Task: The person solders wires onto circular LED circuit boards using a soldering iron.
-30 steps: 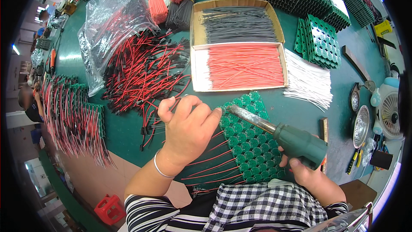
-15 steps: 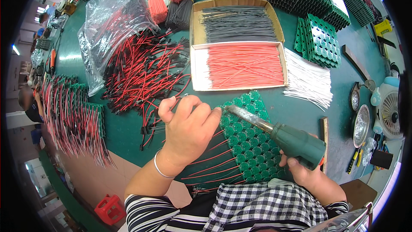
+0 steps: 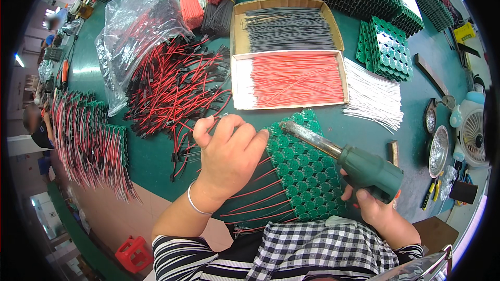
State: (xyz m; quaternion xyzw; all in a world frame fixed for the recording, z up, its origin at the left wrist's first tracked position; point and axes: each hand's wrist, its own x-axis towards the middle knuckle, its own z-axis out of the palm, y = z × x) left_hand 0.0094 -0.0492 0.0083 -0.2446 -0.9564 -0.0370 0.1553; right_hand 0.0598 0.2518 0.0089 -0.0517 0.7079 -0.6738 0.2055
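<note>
My right hand (image 3: 375, 208) is wrapped round the handle of a green soldering gun (image 3: 372, 174) with a long metal barrel. The barrel's tip points up and left, over the top of a green panel of round circuit boards (image 3: 304, 171), a little right of my left fingertips. Closed in a pinch, my left hand (image 3: 229, 151) is at the panel's upper left edge; what its fingers hold is too small and hidden to make out. Several red wires (image 3: 260, 208) run leftward from the panel's left edge, partly below my left hand.
Beyond the panel are a box of red wires (image 3: 297, 78) and a box of black wires (image 3: 291, 28). White wires (image 3: 372, 93) lie right of them. Red-black connector leads (image 3: 166, 86) heap up at left, by a plastic bag (image 3: 135, 15). A fan (image 3: 471, 130) and metal bowl (image 3: 438, 151) stand right.
The soldering gun has shifted slightly right with my right hand, its tip drawing away from my left fingertips. My left hand stays in nearly the same place.
</note>
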